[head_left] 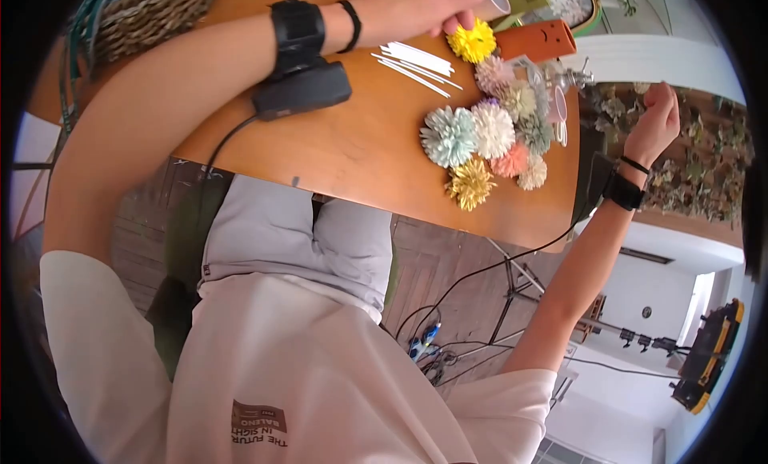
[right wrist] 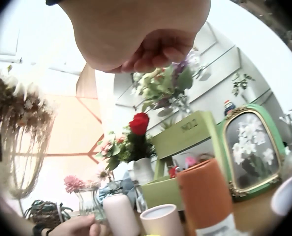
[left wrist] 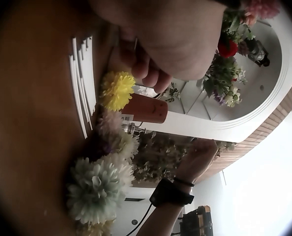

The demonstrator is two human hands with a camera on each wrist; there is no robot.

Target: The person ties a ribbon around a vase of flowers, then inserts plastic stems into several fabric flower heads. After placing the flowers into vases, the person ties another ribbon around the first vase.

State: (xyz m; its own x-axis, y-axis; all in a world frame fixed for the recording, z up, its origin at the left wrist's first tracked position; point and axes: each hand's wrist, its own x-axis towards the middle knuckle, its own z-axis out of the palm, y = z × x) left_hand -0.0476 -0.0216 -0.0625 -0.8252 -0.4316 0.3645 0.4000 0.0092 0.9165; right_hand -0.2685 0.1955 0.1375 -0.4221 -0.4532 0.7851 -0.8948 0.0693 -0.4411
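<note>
White T-shirt (head_left: pixel 312 368) fabric fronts a glossy brown tabletop (head_left: pixel 344 140) over wooden flooring (head_left: pixel 428 256) — relaxed left fingers (left wrist: pixel 152 76) hover near a many-petalled yellow chrysanthemum (head_left: pixel 472 41), right fingers (right wrist: pixel 173 53) curl inward.

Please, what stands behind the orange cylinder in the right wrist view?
A green holder stands behind the orange cylinder; a small pink thing and a red thing also show there. What the cylinder covers cannot be seen.

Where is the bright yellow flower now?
In the head view, the bright yellow flower is right of centre near the top, beside the left hand and the orange container.
</note>
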